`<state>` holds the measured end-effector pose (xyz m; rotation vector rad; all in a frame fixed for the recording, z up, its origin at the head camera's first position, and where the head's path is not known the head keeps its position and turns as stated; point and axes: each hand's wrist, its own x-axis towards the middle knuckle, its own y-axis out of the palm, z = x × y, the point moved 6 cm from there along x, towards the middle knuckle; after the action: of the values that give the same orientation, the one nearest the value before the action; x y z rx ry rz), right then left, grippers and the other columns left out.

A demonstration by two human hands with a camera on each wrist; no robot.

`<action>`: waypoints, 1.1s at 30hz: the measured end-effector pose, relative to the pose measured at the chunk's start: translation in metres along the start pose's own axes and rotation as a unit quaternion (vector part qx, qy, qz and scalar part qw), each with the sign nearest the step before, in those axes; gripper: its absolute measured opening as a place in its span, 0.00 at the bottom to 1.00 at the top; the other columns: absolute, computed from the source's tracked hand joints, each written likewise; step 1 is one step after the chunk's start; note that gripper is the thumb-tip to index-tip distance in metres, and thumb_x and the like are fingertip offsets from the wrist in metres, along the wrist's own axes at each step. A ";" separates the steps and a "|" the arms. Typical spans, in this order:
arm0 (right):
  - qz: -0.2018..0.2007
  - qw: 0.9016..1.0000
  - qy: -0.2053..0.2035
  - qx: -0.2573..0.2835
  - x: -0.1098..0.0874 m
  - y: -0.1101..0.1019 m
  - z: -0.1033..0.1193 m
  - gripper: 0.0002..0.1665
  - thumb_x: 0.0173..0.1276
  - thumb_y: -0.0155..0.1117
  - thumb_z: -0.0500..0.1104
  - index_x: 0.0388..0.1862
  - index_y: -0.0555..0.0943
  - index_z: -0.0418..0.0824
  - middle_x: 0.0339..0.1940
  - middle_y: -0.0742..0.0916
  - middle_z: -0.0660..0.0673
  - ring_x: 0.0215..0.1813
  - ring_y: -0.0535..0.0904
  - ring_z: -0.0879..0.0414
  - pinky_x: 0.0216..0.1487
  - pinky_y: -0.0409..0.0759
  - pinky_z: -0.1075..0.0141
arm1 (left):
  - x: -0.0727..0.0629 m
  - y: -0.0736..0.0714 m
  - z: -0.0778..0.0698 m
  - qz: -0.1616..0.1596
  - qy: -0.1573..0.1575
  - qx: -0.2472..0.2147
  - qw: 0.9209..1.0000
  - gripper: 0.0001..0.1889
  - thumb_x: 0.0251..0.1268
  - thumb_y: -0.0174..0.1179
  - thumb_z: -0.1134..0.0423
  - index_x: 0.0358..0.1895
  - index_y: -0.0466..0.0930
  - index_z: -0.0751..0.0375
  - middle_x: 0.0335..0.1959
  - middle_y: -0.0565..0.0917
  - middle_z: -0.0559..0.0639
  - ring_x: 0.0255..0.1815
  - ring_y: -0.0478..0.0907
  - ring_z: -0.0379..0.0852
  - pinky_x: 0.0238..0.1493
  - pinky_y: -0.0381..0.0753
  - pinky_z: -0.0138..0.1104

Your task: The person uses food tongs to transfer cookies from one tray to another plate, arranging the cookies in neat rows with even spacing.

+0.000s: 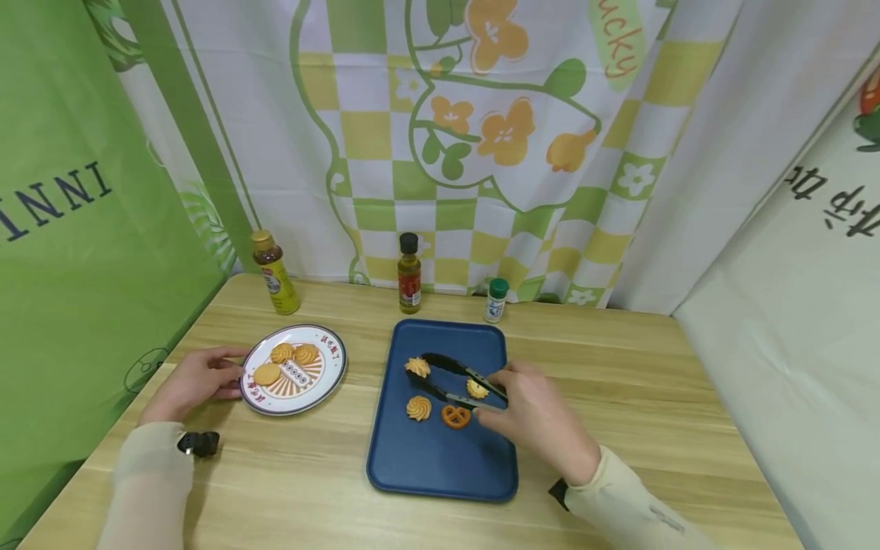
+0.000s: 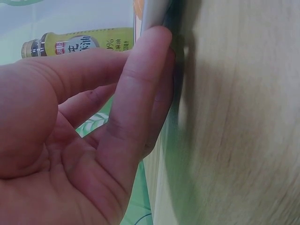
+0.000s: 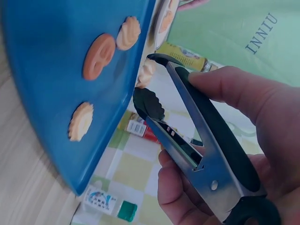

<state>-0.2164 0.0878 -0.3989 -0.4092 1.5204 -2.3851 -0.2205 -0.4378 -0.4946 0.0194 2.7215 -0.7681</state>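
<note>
My left hand (image 1: 195, 382) is at the left edge of a white plate (image 1: 330, 386), its fingertips (image 2: 157, 40) holding the rim. Two swirled cookies and a flat round cookie (image 1: 266, 373) lie on this plate. My right hand (image 1: 539, 416) grips black-and-silver tongs (image 3: 201, 136) over a blue tray (image 1: 440, 466). Between the tong tips is a swirled cookie (image 1: 417, 367), near the tray's left side. Lower on the tray lie another swirled cookie (image 1: 418, 408) and a pretzel (image 1: 456, 416). A pale cookie (image 1: 477, 388) shows partly behind the tong arms.
Along the back of the wooden table (image 1: 309, 473) stand a yellow-labelled bottle (image 1: 278, 283), a black-capped bottle (image 1: 409, 279) and a small green-capped shaker (image 1: 496, 300). A patterned curtain (image 1: 474, 176) hangs directly behind them. Green cloth (image 1: 69, 252) borders the left side.
</note>
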 end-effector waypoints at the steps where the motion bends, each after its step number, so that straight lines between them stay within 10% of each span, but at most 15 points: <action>1: -0.001 1.000 -0.002 0.000 0.001 0.001 0.002 0.29 0.63 0.84 0.49 0.58 0.92 0.32 0.51 0.90 0.40 0.46 0.86 0.49 0.46 0.91 0.54 | 0.000 0.000 0.000 0.000 0.001 0.001 1.000 0.29 0.91 0.51 0.68 0.84 0.61 0.80 0.57 0.85 0.72 0.40 0.89 0.38 0.45 0.97 0.32; 33: 0.026 0.993 -0.101 0.057 0.036 0.037 0.092 0.28 0.68 0.83 0.52 0.59 0.92 0.35 0.48 0.89 0.44 0.45 0.79 0.53 0.40 0.82 0.63 | 0.000 -0.002 -0.001 -0.004 -0.003 0.010 1.000 0.28 0.91 0.52 0.68 0.84 0.63 0.78 0.57 0.84 0.71 0.41 0.88 0.39 0.45 0.97 0.33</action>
<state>-0.2107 -0.0174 -0.3924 -0.5591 1.2847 -2.2983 -0.2213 -0.4388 -0.4927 0.0096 2.7089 -0.7971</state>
